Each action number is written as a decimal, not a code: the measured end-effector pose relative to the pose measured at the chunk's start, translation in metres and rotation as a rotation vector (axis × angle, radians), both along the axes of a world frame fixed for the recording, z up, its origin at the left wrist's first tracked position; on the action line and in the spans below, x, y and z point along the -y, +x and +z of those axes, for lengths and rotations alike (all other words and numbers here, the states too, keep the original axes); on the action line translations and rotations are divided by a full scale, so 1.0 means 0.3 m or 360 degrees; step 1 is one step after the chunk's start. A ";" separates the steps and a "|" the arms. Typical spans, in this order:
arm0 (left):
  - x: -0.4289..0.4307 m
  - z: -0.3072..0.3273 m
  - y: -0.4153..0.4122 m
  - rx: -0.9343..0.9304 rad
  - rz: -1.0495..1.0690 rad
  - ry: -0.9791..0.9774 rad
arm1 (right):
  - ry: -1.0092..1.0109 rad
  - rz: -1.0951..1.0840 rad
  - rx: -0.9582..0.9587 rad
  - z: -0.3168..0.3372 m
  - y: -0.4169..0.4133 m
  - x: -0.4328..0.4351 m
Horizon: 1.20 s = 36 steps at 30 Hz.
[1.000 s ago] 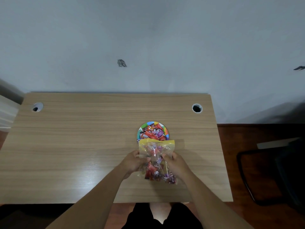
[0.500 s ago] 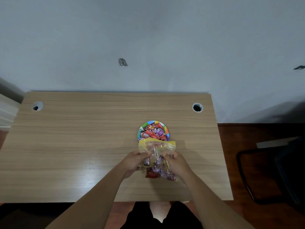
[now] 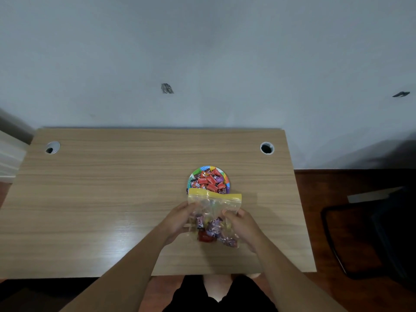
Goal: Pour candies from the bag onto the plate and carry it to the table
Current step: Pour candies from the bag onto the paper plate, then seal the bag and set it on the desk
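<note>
Clear plastic bag (image 3: pixel 213 212) with a yellow zip strip, held over the near edge of the plate (image 3: pixel 227 180).
The left hand (image 3: pixel 177 220) and right hand (image 3: pixel 243 226) pinch its sides; candies (image 3: pixel 210 182) (mostly red wrappers) heap the plate on the wooden desk (image 3: pixel 112 199).

The bag (image 3: pixel 214 212) hides the plate's (image 3: pixel 227 176) near rim; wrapper print too small to read.

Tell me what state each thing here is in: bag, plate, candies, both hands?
Bag: held over the desk, yellow mouth towards the plate, some candies inside.
Plate: on the desk, heaped with candies.
Candies: most on the plate.
Left hand: grip shut on the bag.
Right hand: grip shut on the bag.
Desk: bears the plate.
</note>
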<state>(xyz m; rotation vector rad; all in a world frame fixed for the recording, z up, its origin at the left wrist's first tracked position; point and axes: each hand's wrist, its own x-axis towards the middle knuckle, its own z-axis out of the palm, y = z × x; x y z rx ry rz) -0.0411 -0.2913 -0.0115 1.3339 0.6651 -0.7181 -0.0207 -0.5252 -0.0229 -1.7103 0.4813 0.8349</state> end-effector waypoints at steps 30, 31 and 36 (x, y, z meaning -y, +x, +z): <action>-0.415 0.320 0.100 0.0894 0.0307 0.0415 | 0.0242 0.0451 0.0434 0.353 0.258 -0.190; -0.425 0.326 0.100 0.0904 0.0329 0.0419 | 0.0232 0.0480 0.0450 0.367 0.262 -0.201; -0.464 0.367 0.115 0.1054 0.0400 0.0438 | 0.0031 0.0690 0.0723 0.436 0.289 -0.252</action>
